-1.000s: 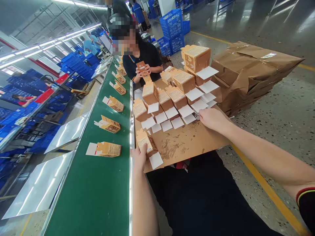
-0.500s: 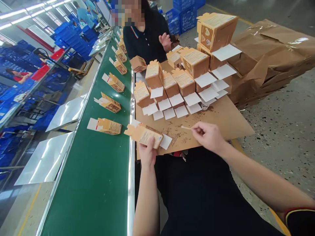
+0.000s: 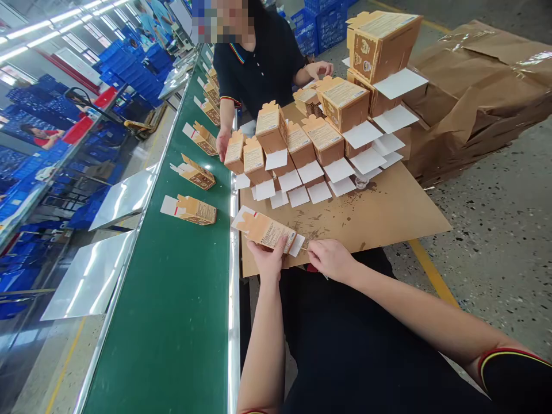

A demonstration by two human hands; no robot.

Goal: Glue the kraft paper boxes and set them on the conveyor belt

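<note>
My left hand [image 3: 271, 264] is closed around a small brown printed carton [image 3: 266, 231], its far end flaps standing open. A white flap [image 3: 297, 245] sticks out at the carton's near end. Pinched in my right hand [image 3: 334, 260] is a thin pale stick [image 3: 304, 249], its tip close to that white flap; I cannot tell whether they touch. Beyond my hands, similar cartons [image 3: 324, 140] are piled in rows on a brown cardboard sheet [image 3: 388, 213], white flaps pointing toward me.
To the left runs a green conveyor belt [image 3: 172, 299] with a metal edge, carrying several spaced cartons [image 3: 196, 210]. Across the pile a co-worker [image 3: 263, 63] has one hand beside a carton [image 3: 235, 152]. A large brown paper-wrapped stack [image 3: 483, 98] stands right, with blue crates [image 3: 332, 26] behind.
My right hand has brought the stick left and down to the held carton, which has shifted slightly right. The co-worker's carton now sits at the pile's left end. Belt cartons have shifted slightly.
</note>
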